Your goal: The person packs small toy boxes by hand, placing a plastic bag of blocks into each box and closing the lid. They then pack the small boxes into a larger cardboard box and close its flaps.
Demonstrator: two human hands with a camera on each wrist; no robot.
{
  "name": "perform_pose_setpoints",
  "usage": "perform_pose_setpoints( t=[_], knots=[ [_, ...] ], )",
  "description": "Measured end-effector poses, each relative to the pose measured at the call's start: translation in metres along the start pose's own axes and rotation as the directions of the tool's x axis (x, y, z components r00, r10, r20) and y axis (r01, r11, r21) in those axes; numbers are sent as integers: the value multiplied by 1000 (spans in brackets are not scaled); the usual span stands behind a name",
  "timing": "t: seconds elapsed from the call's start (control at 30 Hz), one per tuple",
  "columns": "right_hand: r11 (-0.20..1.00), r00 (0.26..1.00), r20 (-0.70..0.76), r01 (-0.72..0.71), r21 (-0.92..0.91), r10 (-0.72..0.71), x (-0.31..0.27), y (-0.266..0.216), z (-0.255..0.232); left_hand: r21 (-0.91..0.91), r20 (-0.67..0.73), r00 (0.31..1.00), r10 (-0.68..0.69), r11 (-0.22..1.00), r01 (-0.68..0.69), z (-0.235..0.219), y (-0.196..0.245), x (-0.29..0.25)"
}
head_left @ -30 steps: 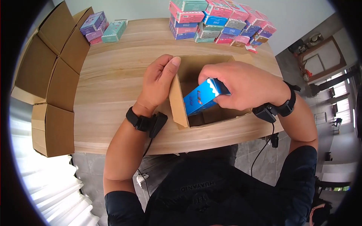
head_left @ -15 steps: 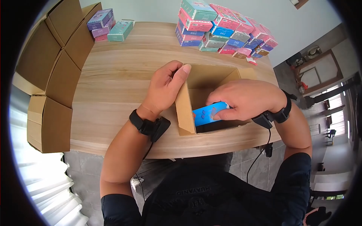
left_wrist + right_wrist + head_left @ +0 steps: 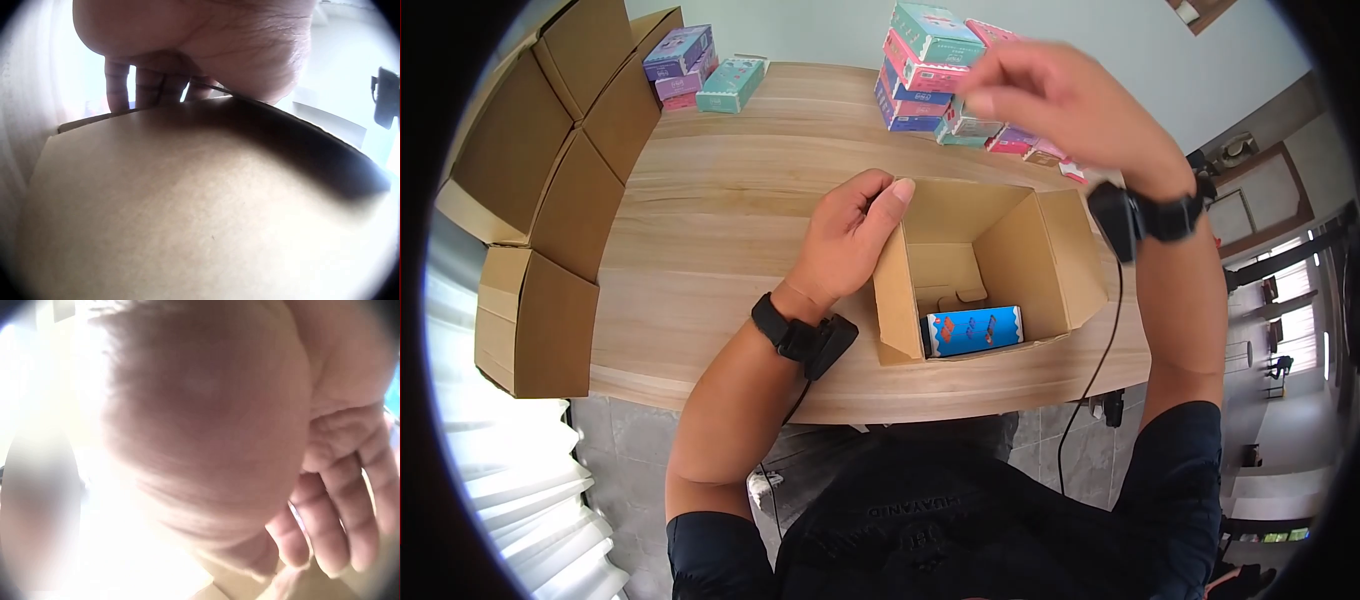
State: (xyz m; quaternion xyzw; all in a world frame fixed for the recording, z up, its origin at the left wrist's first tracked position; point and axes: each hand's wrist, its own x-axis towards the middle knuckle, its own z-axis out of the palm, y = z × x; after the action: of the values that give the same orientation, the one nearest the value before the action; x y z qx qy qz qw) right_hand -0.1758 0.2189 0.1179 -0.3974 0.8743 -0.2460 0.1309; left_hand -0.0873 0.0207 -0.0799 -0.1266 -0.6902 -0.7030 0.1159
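An open cardboard box (image 3: 1008, 250) stands near the front of the wooden table, and a blue packet (image 3: 975, 331) lies inside it along the near wall. The left hand (image 3: 853, 235) grips the box's upper left edge, thumb on top; in the left wrist view the hand (image 3: 194, 44) is over a cardboard panel (image 3: 156, 194). Raised above the table, the right hand (image 3: 1075, 105) is in front of the stacked small boxes (image 3: 930, 77) at the back, its fingers loosely bent and holding nothing. The right wrist view shows that hand (image 3: 250, 425) with fingers apart.
Large cardboard boxes (image 3: 555, 180) stand along the table's left side. Behind them, at the back left, are a few purple and pink boxes (image 3: 679, 55) and a mint green one (image 3: 732, 84). A cable (image 3: 1090, 390) hangs from the right wrist camera.
The right hand has let go of the blue packet, which now lies at the bottom of the box, and has moved up and back toward the stacks. The left hand still grips the box edge.
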Motion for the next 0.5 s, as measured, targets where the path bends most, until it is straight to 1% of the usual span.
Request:
perform_pose_setpoints(
  t=[0.03, 0.07, 0.1, 0.17, 0.23, 0.3, 0.37, 0.43, 0.5],
  knots=[
    [999, 998, -61, -34, -38, 32, 17, 3, -6, 10, -2, 1000, 1, 1000, -1, 0, 0, 0],
    [956, 990, -128, 13, -293, -53, 32, 11, -9, 9, -2, 1000, 7, 1000, -7, 0, 1, 0],
    [846, 974, -169, 39, -531, -150, 46, 23, -7, 9, -3, 1000, 13, 1000, -13, 0, 1, 0],
    [664, 941, -215, 14, -747, -262, 67, 41, 5, 11, -5, 1000, 14, 1000, -14, 0, 3, 0],
    [633, 920, -274, -37, -774, -281, 83, 57, 22, 13, -11, 1000, 7, 1000, -7, 1, 5, 0],
    [480, 853, -260, -13, -877, -452, 95, 83, 32, 11, -6, 1000, 2, 1000, -2, 1, 4, 0],
    [403, 835, -220, 2, -915, -504, 102, 88, 35, 26, -13, 1000, 4, 1000, -4, 0, 2, 0],
    [418, 881, -190, 9, -908, -432, 101, 84, 40, 60, -12, 1000, 11, 998, -10, 0, -2, 0],
    [428, 877, -206, -1, -904, -433, 105, 84, 43, 54, -9, 1000, 4, 999, -3, 0, -4, 1]
  ],
)
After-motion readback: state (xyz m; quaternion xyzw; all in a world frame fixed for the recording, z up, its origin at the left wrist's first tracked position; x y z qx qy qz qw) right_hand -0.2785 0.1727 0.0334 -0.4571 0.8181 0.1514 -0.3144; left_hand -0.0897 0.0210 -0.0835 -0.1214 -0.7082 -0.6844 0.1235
